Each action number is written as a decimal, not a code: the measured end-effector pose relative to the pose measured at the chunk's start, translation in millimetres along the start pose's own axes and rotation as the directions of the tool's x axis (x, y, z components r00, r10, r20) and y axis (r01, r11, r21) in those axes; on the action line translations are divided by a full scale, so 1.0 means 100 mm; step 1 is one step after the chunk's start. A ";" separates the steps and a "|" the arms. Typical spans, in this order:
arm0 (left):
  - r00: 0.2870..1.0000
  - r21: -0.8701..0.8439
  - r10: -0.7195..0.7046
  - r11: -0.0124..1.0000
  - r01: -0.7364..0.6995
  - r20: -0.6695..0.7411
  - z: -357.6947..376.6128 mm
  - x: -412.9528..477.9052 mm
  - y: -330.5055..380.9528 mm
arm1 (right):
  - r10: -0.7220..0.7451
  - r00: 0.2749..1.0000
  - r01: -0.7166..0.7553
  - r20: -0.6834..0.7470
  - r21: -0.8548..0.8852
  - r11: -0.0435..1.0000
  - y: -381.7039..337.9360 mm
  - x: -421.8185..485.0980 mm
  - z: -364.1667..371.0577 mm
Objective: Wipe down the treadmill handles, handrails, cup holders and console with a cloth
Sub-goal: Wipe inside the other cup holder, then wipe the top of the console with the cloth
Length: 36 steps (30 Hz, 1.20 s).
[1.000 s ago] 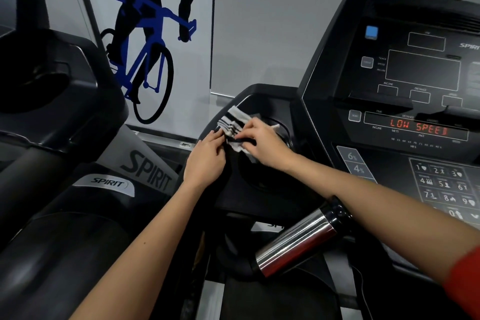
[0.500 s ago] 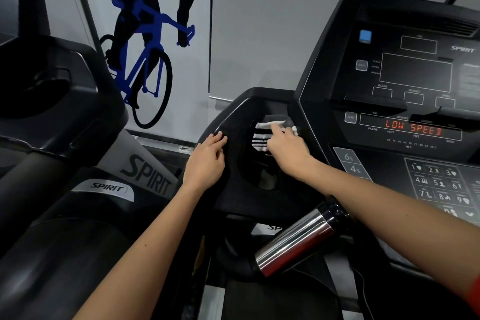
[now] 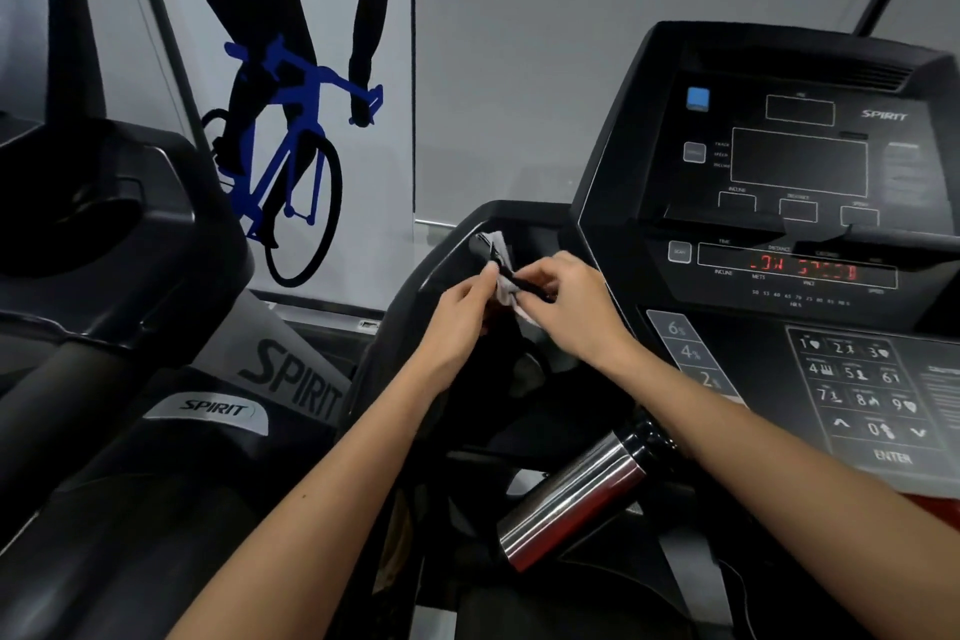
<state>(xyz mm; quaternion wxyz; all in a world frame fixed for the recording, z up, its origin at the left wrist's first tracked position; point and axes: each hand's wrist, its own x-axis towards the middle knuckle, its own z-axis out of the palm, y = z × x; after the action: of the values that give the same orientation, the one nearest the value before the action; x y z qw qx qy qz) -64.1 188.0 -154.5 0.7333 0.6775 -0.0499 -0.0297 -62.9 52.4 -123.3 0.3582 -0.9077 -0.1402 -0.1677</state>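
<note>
Pinching 1 soft crumpled cloth (image 3: 503, 290), white w/ dark stripes, L hand (image 3: 457, 322) and R hand (image 3: 579, 314) both curled on fabric, grip above 1 black moulded-plastic cup holder (image 3: 447, 265), 1 flat glossy console (image 3: 800, 161) right of grip, 1 cylindrical polished-steel bottle (image 3: 576, 499) below grip

Left hand (image 3: 453, 323), right hand (image 3: 574, 314) and forearms are bare; a red sleeve (image 3: 937, 505) edges the right arm.

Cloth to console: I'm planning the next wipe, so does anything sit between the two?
Nothing visible does. The left hand and right hand pinch the cloth over the cup holder, beside the console. The steel bottle lies lower, near the right forearm, off that path.
</note>
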 end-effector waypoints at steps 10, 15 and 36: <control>0.966 -0.092 0.234 0.965 -0.244 -0.108 0.32 0.15 0.78 | -0.048 0.977 0.088 -0.208 0.187 0.978 -0.04 0.26 -0.55; 0.960 -0.115 0.281 0.953 -0.281 -0.016 0.53 0.32 1.23 | 0.153 0.986 -0.121 -0.073 0.326 0.937 0.11 0.44 -1.06; 0.982 0.167 0.162 0.970 -0.176 0.094 1.95 1.32 1.38 | 0.209 0.925 -0.054 -0.319 0.432 0.900 1.21 0.89 -2.55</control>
<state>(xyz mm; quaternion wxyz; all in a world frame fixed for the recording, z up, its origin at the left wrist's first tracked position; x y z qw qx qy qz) 41.3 -9.1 2.1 0.6685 0.7305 -0.1389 0.0103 10.8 -199.3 15.0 0.5730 -0.7723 -0.0426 -0.2710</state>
